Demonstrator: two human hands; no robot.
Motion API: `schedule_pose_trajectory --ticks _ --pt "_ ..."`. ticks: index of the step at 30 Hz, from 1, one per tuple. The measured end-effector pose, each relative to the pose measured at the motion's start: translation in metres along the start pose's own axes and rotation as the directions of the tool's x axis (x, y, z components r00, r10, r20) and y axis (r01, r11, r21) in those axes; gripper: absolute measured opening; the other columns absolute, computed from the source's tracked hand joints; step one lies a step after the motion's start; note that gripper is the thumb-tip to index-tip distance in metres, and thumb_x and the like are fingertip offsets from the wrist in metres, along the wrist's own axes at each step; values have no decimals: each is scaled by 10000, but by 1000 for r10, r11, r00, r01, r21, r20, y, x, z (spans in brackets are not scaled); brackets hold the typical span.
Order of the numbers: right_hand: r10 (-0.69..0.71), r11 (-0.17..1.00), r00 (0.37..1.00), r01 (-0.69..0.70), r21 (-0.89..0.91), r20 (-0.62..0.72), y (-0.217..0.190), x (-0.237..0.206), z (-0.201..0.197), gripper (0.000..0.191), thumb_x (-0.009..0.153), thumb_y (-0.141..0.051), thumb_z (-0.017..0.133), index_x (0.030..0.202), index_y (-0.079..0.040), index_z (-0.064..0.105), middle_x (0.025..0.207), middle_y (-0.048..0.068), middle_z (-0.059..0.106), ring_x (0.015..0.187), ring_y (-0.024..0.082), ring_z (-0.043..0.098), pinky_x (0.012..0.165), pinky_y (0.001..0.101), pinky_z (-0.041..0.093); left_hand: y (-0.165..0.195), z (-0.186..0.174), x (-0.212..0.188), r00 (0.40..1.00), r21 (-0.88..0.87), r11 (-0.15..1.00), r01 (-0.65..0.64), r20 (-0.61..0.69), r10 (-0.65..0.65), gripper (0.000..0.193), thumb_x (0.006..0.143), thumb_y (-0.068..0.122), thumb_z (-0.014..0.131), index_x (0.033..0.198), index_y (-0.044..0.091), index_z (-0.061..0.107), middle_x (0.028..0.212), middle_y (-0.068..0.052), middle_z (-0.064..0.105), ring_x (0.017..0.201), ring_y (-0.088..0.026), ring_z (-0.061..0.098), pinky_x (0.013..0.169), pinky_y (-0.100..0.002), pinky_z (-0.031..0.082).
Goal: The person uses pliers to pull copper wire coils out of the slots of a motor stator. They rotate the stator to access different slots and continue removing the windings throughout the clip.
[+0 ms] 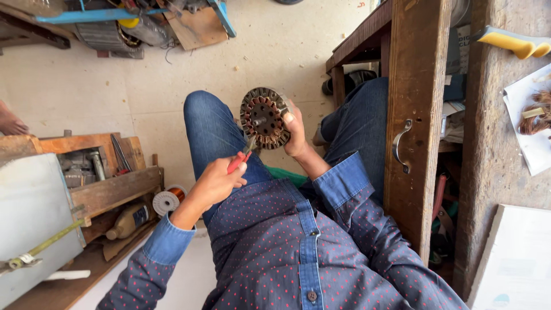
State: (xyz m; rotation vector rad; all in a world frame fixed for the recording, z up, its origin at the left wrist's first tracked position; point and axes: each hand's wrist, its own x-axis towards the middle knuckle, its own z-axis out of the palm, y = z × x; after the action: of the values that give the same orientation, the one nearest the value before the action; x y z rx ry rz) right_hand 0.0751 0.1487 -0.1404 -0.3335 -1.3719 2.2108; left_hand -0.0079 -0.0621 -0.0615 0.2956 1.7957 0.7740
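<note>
Head view, looking down over the lap of a seated person in a dotted blue shirt [287, 247] and jeans. Right hand [295, 133] is closed around the edge of a round motor stator [264, 117], thumb across the rim nearest the body, fingers behind it; the stator is held upright in the air above the knees, its slotted face with copper windings turned toward the camera. Left hand [215, 182] is wrapped tight around the red handles of a pair of pliers [244, 154]; the metal tip of the pliers meets the lower edge of the stator. Whether the tip is pinching a wire cannot be told at this size.

Both hands sit between the two thighs, the stator just above the left knee, clear of the floor.

Surroundings: pale floor [172, 74] scattered with small chips. To the person's left, a wooden crate [109, 189] holding tools, with a spool of copper wire [167, 201] just beside it and a brown bottle [129, 221] lying against its lower edge. A grey metal box [31, 218] stands nearer the camera. To the right, a wooden cabinet door [416, 115] with a metal handle [400, 144]. On the worktop beyond, a yellow-handled tool [513, 41] and a tangle of copper wire [536, 115] on white paper. A bare foot of another person [10, 121] shows at the far left edge.
</note>
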Motion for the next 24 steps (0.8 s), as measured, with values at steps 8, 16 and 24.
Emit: schedule_pose_trajectory --ticks 8,16,24 --pt "-97 944 994 110 -311 57 6 -3 -6 749 924 -622 428 1179 48 647 1135 160 598 1095 270 535 991 400 419 -10 6 1 997 163 987 -7 -74 20 382 1010 347 551 1091 -13 649 804 -147 692 732 -253 717 679 -402 558" --pt "-49 978 999 49 -203 7 7 -2 -4 764 896 -629 454 1190 50 641 1182 166 633 1128 263 521 1048 400 406 -6 1 1 988 183 974 -134 -48 145 386 967 396 582 959 17 652 742 -37 710 659 -190 682 630 -377 524" --pt "-50 964 999 46 -261 -8 7 -4 -2 796 892 -641 441 1206 58 656 1178 171 642 1137 254 507 1050 396 401 -7 11 8 967 219 957 -189 -129 221 462 967 438 691 866 -13 679 599 -150 559 564 -222 550 561 -401 473"
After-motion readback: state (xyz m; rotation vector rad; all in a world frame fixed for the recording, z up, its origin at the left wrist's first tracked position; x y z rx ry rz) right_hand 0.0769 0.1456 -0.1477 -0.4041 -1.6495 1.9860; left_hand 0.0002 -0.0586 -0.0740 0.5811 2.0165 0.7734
